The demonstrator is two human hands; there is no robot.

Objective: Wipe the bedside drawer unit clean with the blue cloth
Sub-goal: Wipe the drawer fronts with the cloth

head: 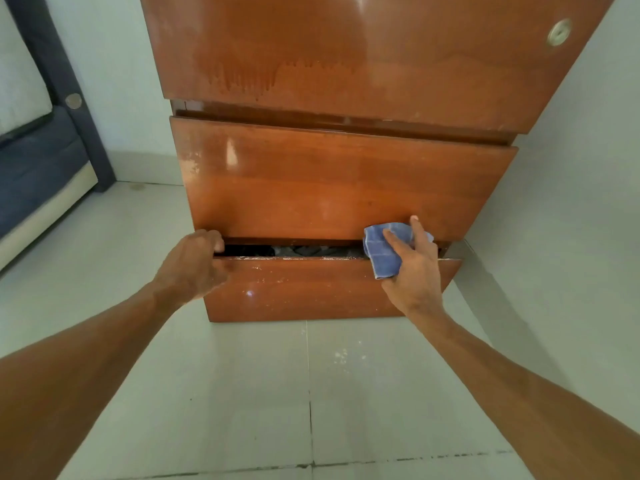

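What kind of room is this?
Probably a bedroom: a bed with a mattress sits at the left, and a wooden drawer unit stands against the wall on a tiled floor.

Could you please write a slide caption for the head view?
The left hand grips the slightly open bottom drawer while the right hand holds the blue cloth at its top edge.

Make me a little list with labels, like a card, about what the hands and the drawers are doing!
left hand: grips the top edge of the bottom drawer, at its left end
right hand: holds the blue cloth at the lower edge of the middle drawer
bottom drawer: slightly open, dark things inside
top drawer: streaky marks
floor: pale tiles
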